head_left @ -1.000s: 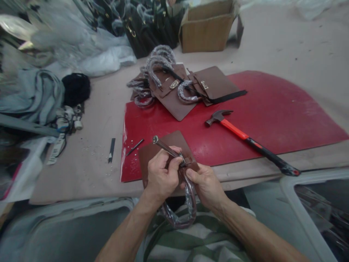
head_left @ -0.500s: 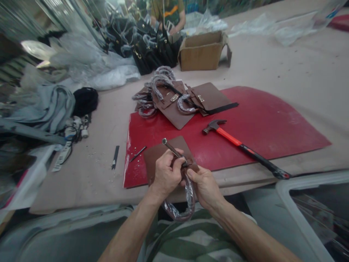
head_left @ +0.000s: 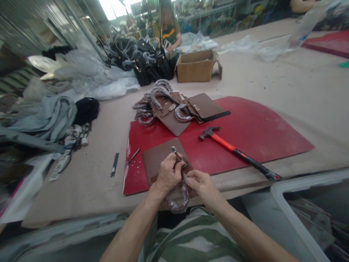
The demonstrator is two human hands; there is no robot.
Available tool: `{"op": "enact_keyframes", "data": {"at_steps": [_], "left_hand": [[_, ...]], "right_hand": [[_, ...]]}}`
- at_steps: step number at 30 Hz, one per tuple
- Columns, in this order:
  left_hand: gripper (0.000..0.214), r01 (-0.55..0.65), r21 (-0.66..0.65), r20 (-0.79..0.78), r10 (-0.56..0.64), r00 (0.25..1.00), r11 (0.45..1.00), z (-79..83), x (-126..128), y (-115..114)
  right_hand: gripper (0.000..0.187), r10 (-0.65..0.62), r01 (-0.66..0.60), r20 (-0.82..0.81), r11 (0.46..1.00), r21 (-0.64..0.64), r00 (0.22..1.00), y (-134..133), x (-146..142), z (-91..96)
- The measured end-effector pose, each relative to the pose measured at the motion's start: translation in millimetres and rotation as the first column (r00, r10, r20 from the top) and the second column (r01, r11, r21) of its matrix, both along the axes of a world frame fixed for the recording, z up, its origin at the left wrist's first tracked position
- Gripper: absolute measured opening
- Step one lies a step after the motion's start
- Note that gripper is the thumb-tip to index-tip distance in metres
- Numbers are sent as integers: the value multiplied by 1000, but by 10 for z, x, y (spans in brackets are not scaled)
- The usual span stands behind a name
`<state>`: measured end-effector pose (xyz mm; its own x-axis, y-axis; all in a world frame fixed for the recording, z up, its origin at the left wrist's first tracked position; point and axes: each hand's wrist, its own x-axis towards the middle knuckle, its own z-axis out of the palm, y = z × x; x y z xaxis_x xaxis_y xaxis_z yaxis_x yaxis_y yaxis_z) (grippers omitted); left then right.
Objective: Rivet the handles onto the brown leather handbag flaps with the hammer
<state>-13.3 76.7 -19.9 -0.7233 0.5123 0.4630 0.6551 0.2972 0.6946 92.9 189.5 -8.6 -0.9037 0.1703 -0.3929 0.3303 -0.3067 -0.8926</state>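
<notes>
Table (head_left: 289, 91), wide and pale in a cluttered workroom (head_left: 226, 18), bears a smooth red mat (head_left: 251, 134); across its near edge lies a flat brown panel (head_left: 160, 157). A shiny plastic-wrapped handle (head_left: 176, 208) curves below. The left hand (head_left: 169, 173) pinches a slim metal-tipped strip (head_left: 177, 154); the right hand (head_left: 201, 183) meets the handle, its hold unclear.

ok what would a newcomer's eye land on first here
The bright red mat on the table likely comes first, with an orange-and-black hammer across its near edge. Next come the left hand and right hand, left of the hammer, over a brown panel with a plastic-wrapped handle.
</notes>
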Motion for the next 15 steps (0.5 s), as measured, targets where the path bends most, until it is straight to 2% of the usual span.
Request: {"op": "enact_keyframes", "data": {"at_steps": [4, 6, 7, 8, 9, 11, 13, 15], "left_hand": [[13, 48, -21, -58, -49, 997, 999, -53, 36, -9], [12, 42, -22, -63, -43, 997, 999, -65, 45, -4], [12, 42, -20, -64, -43, 997, 999, -68, 47, -2], [12, 44, -17, -64, -45, 997, 999, -68, 47, 1], [12, 48, -12, -63, -49, 997, 999, -66, 47, 4], [12, 56, -10, -52, -56, 997, 998, -57, 46, 8], [12, 62, -17, -35, -62, 997, 998, -43, 48, 11], [11, 61, -22, -24, -61, 998, 998, -32, 52, 12]], "right_hand": [[23, 160, -163, 31, 957, 238, 987, 177, 150, 63], [25, 169, -155, 4, 892, 425, 986, 361, 208, 97], [26, 148, -112, -24, 836, 537, 989, 484, 228, 108], [27, 112, -45, -62, 760, 648, 992, 626, 240, 114], [28, 72, 30, -104, 660, 750, 992, 778, 244, 116], [27, 21, 153, -176, 401, 903, 984, 1083, 225, 110], [26, 57, 138, -146, 128, 982, 988, 1328, 176, 108], [26, 102, 51, -41, -100, 994, 994, 1478, 105, 122]]}}
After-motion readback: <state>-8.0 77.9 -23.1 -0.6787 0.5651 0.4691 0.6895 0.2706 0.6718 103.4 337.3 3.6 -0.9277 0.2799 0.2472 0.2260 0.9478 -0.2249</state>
